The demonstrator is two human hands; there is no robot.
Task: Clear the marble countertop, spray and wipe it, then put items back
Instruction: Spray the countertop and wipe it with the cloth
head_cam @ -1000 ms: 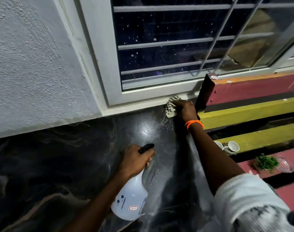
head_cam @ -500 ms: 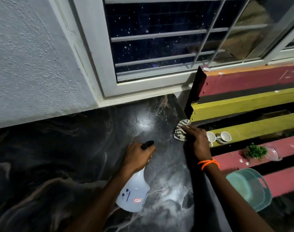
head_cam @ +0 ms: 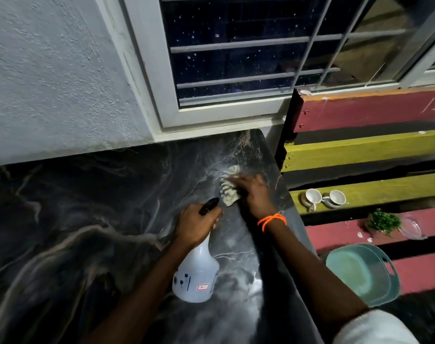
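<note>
The dark marble desk (head_cam: 87, 232) runs from the near left to a far right corner under a white-framed window (head_cam: 236, 70) with bars. On its far right part, close to the right edge, the right hand (head_cam: 253, 194) presses a pale striped cloth (head_cam: 229, 188) flat against the stone; the fingers are blurred, so I cannot tell whether they curl round the cloth or only lie on it. An orange band (head_cam: 272, 220) circles that wrist. Just near of the cloth, the left hand (head_cam: 196, 225) grips the neck of a white spray bottle (head_cam: 196, 276), fingers wrapped round it below the black trigger head (head_cam: 209, 206); the bottle's base points toward the near side, over the desk.

To the right, beside the desk edge, stands a slatted bench (head_cam: 360, 150) painted red and yellow. Two white cups (head_cam: 325, 197) lie on a yellow slat, a small green plant (head_cam: 382, 220) and a clear dish (head_cam: 413, 228) on a red slat, and a teal tub (head_cam: 362, 273) on the nearer slats. A grey textured wall (head_cam: 50, 70) rises at the far left.
</note>
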